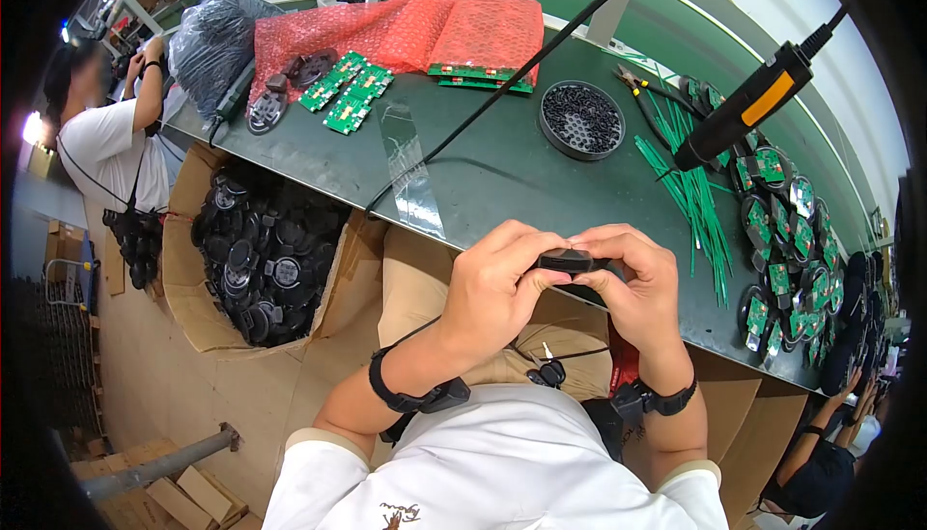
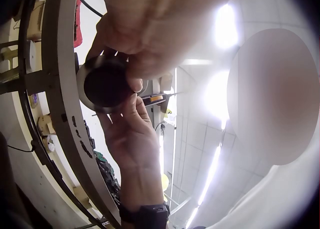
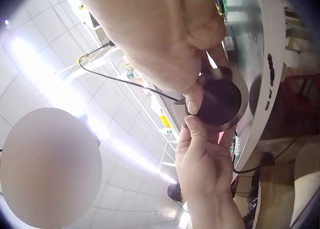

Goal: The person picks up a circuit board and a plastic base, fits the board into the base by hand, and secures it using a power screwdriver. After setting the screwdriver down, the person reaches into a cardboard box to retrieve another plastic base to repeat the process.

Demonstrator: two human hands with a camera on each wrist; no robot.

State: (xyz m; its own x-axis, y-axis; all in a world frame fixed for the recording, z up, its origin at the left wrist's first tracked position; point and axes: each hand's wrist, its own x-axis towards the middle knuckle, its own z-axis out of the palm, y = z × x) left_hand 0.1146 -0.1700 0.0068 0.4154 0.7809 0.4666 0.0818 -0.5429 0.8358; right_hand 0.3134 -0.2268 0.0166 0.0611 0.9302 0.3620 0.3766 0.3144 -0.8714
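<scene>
Both hands hold a round black plastic housing (image 1: 567, 261) edge-on over the lap, at the table's front edge. From the left, the left hand (image 1: 497, 279) grips its rim between thumb and fingers. On the opposite side the right hand (image 1: 635, 284) pinches it the same way, and the two thumbs nearly meet along the near edge. Both wrist views show the flat dark face of the disc: in the left wrist view the housing (image 2: 106, 83) lies between the hands, and in the right wrist view the disc (image 3: 220, 102) has both thumbs at its edge.
An electric screwdriver (image 1: 744, 105) hangs at the right above green strips (image 1: 690, 207) and pliers (image 1: 642, 105). Behind the hands stands a dish of small black screws (image 1: 582, 134). Housings with circuit boards (image 1: 792, 250) pile up at right. A carton (image 1: 198, 308) of black housings is at left.
</scene>
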